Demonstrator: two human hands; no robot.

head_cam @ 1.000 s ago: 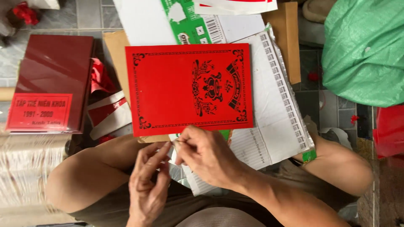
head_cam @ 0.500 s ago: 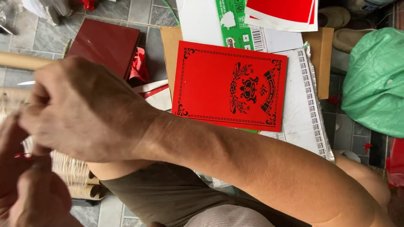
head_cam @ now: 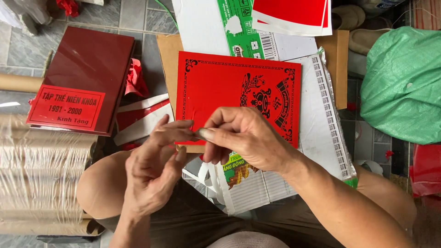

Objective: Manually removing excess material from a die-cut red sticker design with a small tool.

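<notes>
1. Two bare hands meet low in the view, over the near edge of a red printed sheet [head_cam: 229, 92]. The right hand [head_cam: 243, 138] has its thumb and forefinger pressed together, and the left hand [head_cam: 156, 170] brings its forefinger and thumb up to the same spot; whatever sits in that shared grip is too small to make out.
2. That red sheet, with a black ornamental border and emblem, lies flat just beyond the fingers, on a brown cardboard board [head_cam: 166, 59] that shows at its left and right.
3. Under and beside it lies a white woven sack [head_cam: 321, 115] with a printed edge strip, running down toward the person's lap.
4. Farther out, a flattened white and green carton [head_cam: 239, 23] lies above the sheet, with more red sheets [head_cam: 294, 14] stacked on it at the top of the view.
5. Left of the hands, a dark red box [head_cam: 87, 69] with a red label rests on the tiled floor [head_cam: 18, 59], with red scraps of paper [head_cam: 135, 78] just beside it.
6. Nearer on the left lies a bundle of cardboard tubes [head_cam: 41, 174] wrapped in clear film.
7. At the far right sits a green woven bag [head_cam: 404, 82]; its contents are hidden.
</notes>
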